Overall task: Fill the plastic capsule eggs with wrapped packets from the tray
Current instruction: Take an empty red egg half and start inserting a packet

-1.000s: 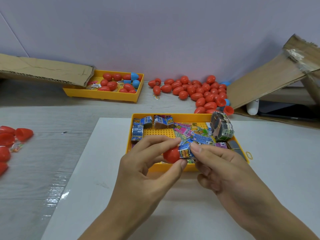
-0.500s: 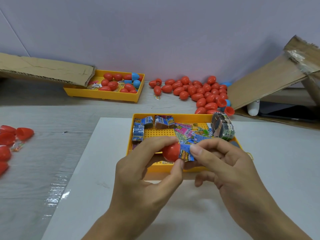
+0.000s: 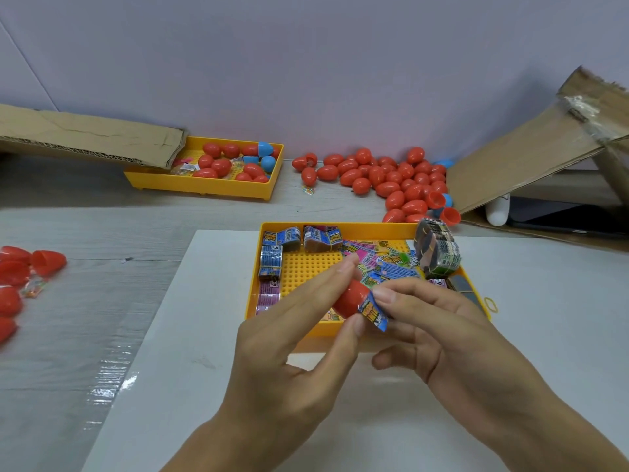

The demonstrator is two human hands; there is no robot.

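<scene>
Left hand [image 3: 286,362] fingers grasp a red egg half [image 3: 350,299]; right hand [image 3: 439,332] fingers pinch a blue packet [image 3: 374,313] touching it.

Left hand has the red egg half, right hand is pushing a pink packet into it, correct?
Not quite: in the head view the packet is blue, not pink. The left hand does hold the red egg half, and the right hand pinches the packet at its opening.

Grey wood-grain bench [image 3: 85,301], white board [image 3: 204,386] laid on it. Near yellow tray [image 3: 253,294] is carried by the board; far yellow tray [image 3: 204,185], red egg pile [image 3: 384,175], left egg group [image 3: 13,277] and cardboard [image 3: 85,137] are set on the bench.
</scene>
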